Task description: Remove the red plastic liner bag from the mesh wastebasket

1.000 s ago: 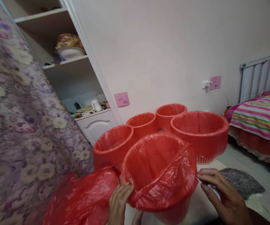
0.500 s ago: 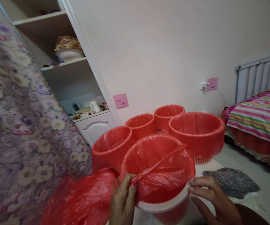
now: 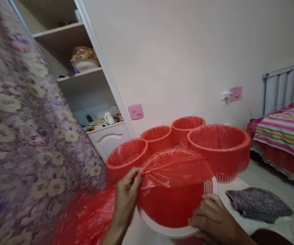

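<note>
A red plastic basket (image 3: pixel 208 186) with a white rim sits nearest to me, tilted toward me. A thin red plastic bag (image 3: pixel 173 178) is stretched across its mouth. My left hand (image 3: pixel 126 194) pinches the bag's edge at the basket's left rim and lifts it. My right hand (image 3: pixel 213 219) grips the basket's white rim at the lower right. A loose heap of red plastic bags (image 3: pixel 85 217) lies to the left of the basket.
Several more red baskets stand behind: a lined one (image 3: pixel 125 160) at left, a large lined one (image 3: pixel 219 146) at right, two unlined ones (image 3: pixel 158 134) near the wall. A floral curtain (image 3: pixel 21 136) hangs left, a grey cloth (image 3: pixel 259 202) lies right, a striped bed (image 3: pixel 287 129) beyond.
The bag's front edge has come off the near rim and now stretches over the mouth. My left hand rose with the bag; my right hand moved onto the white rim. The basket tipped toward me.
</note>
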A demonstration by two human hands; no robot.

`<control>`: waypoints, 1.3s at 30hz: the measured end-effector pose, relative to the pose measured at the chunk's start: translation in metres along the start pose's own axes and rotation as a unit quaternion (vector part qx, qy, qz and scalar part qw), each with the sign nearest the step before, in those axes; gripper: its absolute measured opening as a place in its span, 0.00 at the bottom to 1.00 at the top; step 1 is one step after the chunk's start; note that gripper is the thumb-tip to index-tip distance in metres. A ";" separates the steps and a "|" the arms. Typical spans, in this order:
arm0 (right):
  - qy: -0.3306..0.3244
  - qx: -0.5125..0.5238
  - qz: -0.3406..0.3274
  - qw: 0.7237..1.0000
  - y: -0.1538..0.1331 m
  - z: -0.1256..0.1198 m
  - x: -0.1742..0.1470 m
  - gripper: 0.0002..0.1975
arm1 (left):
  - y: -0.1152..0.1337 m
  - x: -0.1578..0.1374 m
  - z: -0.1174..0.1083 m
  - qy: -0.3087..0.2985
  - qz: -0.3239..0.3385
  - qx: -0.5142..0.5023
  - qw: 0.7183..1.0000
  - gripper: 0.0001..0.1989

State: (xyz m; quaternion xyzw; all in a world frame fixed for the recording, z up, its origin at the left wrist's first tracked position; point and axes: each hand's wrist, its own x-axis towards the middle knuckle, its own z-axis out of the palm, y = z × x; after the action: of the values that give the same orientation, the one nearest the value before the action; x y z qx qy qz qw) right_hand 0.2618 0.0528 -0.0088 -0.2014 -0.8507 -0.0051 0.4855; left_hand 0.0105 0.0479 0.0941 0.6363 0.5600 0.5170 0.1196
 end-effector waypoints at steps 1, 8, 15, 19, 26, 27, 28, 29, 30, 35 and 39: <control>0.002 0.007 0.001 1.000 0.001 -0.001 -0.001 0.12 | 0.001 0.009 -0.002 0.004 0.020 0.018 1.000 0.10; -0.031 0.053 -0.034 0.998 0.011 -0.010 0.004 0.07 | 0.006 0.068 -0.006 0.000 0.096 0.081 0.992 0.10; 0.006 0.048 0.131 0.990 0.037 -0.052 0.028 0.11 | 0.053 0.094 0.008 -0.039 0.144 0.090 0.985 0.15; 0.023 -0.014 0.318 0.948 0.097 -0.060 0.047 0.28 | 0.075 0.104 0.013 -0.042 0.189 0.114 0.974 0.16; 0.001 0.116 0.304 0.946 0.173 -0.041 0.104 0.11 | 0.097 0.120 0.016 -0.077 0.279 0.172 0.942 0.14; 0.013 0.144 0.301 0.943 0.175 -0.037 0.113 0.09 | 0.099 0.120 0.015 -0.073 0.288 0.183 0.937 0.13; 0.027 0.172 0.298 0.938 0.175 -0.035 0.122 0.08 | 0.101 0.119 0.012 -0.067 0.295 0.194 0.933 0.13; 0.043 0.202 0.296 0.933 0.174 -0.033 0.131 0.06 | 0.102 0.117 0.010 -0.059 0.301 0.203 0.930 0.14; 0.060 0.230 0.293 0.926 0.171 -0.031 0.139 0.05 | 0.104 0.115 0.006 -0.051 0.306 0.212 0.927 0.14; 0.123 0.364 0.243 0.891 0.136 -0.039 0.178 0.06 | 0.112 0.099 -0.014 -0.028 0.322 0.240 0.915 0.11; 0.103 0.470 0.184 0.857 0.091 -0.057 0.198 0.11 | 0.125 0.083 -0.032 -0.002 0.332 0.246 0.911 0.11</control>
State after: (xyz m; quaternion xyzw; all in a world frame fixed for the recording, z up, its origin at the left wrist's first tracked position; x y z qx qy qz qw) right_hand 0.2517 0.1917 0.1677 -0.1005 -0.6443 0.4643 0.5993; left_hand 0.0456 0.0602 0.2428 0.7960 0.4254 0.3715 -0.2176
